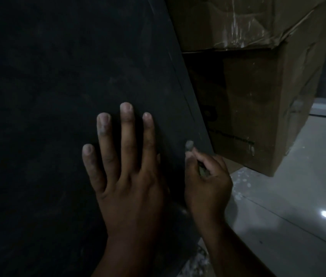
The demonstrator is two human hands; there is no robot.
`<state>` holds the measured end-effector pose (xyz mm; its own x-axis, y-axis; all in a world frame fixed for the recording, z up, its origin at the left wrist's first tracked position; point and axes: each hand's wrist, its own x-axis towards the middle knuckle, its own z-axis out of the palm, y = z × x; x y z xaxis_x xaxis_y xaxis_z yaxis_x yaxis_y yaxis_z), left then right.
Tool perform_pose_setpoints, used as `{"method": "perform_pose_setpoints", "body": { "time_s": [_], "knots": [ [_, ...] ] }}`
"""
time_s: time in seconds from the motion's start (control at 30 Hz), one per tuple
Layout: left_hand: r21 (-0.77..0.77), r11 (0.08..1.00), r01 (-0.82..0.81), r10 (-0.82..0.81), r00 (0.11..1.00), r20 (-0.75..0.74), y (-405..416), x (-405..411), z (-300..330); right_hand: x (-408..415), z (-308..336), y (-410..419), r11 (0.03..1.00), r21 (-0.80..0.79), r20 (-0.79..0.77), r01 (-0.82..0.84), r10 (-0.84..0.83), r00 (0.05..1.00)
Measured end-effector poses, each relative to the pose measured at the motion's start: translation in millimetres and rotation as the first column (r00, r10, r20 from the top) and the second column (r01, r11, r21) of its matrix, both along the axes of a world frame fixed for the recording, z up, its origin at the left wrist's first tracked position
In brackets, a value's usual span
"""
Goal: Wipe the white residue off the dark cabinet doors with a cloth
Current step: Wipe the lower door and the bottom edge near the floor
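A dim room with a glossy pale tiled floor point(278, 196) and stacked brown cardboard boxes point(258, 96). The left hand point(126, 172) presses flat, fingers straight, on the dark matte cabinet door point(58, 96); the right hand point(206, 176) pinches something small, possibly a grey cloth point(189, 145), at the door's edge. Faint smears remain; wiping looks unfinished.

Cardboard box point(258, 108) print illegible

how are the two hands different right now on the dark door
The left hand lies flat on the dark cabinet door, fingers straight and spread; the right hand is curled, pinching something small and dark at the door's right edge. The left hand sits on the door's face; the right sits beside the cardboard box. Both have pale dust on the fingertips.
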<state>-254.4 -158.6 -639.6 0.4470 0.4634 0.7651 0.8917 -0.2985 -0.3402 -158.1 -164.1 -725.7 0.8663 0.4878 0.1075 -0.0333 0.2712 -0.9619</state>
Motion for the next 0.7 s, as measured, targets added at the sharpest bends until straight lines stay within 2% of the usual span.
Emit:
{"method": "perform_pose_setpoints", "body": {
  "time_s": [0.1, 0.2, 0.27, 0.37, 0.43, 0.5, 0.63, 0.7],
  "knots": [
    [-0.062, 0.997, -0.037, 0.034, 0.999, -0.036, -20, 0, 3, 2, -29, -4, 0.99, -0.139, -0.231, -0.028, -0.005, 0.973],
    [-0.039, 0.996, -0.075, 0.073, 0.996, -0.057, -17, -3, 5, 7, -23, 3, 0.987, -0.161, -0.216, -0.004, -0.032, 0.976],
    [-0.018, 0.996, -0.083, 0.082, 0.994, -0.075, -15, -3, 3, 9, -2, 8, 0.996, -0.084, -0.139, 0.007, -0.018, 0.99],
    [-0.018, 0.996, -0.088, 0.086, 0.992, -0.092, -12, -2, 2, 2, 26, 5, 0.997, 0.081, 0.058, -0.017, 0.013, 0.998],
    [-0.003, 0.996, -0.084, 0.084, 0.993, -0.088, -13, 0, 2, -9, 23, -4, 0.994, 0.109, 0.264, -0.03, 0.0, 0.964],
    [0.001, 0.997, -0.08, 0.08, 0.993, -0.089, -13, -1, 2, -15, 6, -13, 0.995, 0.09, 0.347, -0.041, 0.007, 0.938],
    [0.01, 0.998, -0.062, 0.063, 0.994, -0.089, -14, -4, 2, -3, -10, -14, 0.999, -0.028, 0.055, -0.045, 0.046, 0.997],
    [0.028, 0.997, -0.075, 0.077, 0.993, -0.088, -15, -6, 0, 7, -1, -3, 0.999, -0.049, 0.035, 0.006, -0.004, 0.999]
  ]
}}
